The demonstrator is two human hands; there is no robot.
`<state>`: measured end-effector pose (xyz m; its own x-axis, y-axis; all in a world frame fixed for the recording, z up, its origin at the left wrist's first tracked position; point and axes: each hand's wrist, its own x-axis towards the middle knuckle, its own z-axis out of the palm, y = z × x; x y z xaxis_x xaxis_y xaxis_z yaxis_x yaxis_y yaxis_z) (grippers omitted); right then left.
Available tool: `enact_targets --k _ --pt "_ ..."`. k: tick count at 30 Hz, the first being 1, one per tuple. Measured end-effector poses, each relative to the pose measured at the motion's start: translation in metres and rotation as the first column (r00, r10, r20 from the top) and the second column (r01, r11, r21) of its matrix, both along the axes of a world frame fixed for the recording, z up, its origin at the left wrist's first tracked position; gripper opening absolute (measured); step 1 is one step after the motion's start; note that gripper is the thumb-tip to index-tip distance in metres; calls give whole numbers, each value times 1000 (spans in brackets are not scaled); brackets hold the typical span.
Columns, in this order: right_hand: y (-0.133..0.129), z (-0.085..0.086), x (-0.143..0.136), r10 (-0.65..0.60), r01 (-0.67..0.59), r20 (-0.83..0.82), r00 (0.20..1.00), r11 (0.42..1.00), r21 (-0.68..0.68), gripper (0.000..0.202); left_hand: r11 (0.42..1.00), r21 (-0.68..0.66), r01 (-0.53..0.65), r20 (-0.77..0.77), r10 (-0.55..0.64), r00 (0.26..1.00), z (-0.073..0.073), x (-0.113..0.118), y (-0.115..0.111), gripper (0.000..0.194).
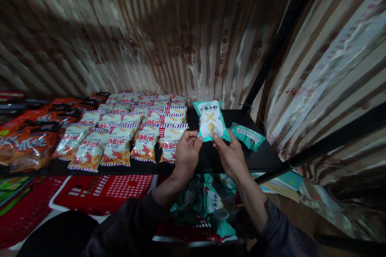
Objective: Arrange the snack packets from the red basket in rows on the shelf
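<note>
The head view looks from six o'clock, forward and down over the nearby shelf (208, 160). It faces the curtain (181, 36) at twelve o'clock.

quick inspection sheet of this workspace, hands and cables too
Surface: black shelf
Things: green-and-white packet in both hands; green packet lying to its right; rows of white-and-orange packets to the left
Clutter: flat sheets below, lower right
Hands: left and right at the packet's lower edge
Cables: thin wire or string by the shelf's right end, type unclear
Surroundings: striped sheeting behind; red basket below
</note>
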<state>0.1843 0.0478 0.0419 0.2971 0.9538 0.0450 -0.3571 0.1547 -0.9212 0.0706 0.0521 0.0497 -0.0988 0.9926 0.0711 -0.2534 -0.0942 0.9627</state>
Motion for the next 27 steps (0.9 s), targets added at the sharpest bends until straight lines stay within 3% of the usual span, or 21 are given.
enact_targets --k 7,20,27 --pt "8 3 17 46 -49 -108 993 999 -22 29 999 37 -31 42 30 999 -12 9 13 16" --pt "20 -26 29 -64 68 68 996 995 -71 36 997 -34 -64 -10 64 998 -33 23 23 19" --pt "19 -36 33 -89 97 170 981 995 -38 42 999 -37 -11 50 13 999 -26 22 20 20"
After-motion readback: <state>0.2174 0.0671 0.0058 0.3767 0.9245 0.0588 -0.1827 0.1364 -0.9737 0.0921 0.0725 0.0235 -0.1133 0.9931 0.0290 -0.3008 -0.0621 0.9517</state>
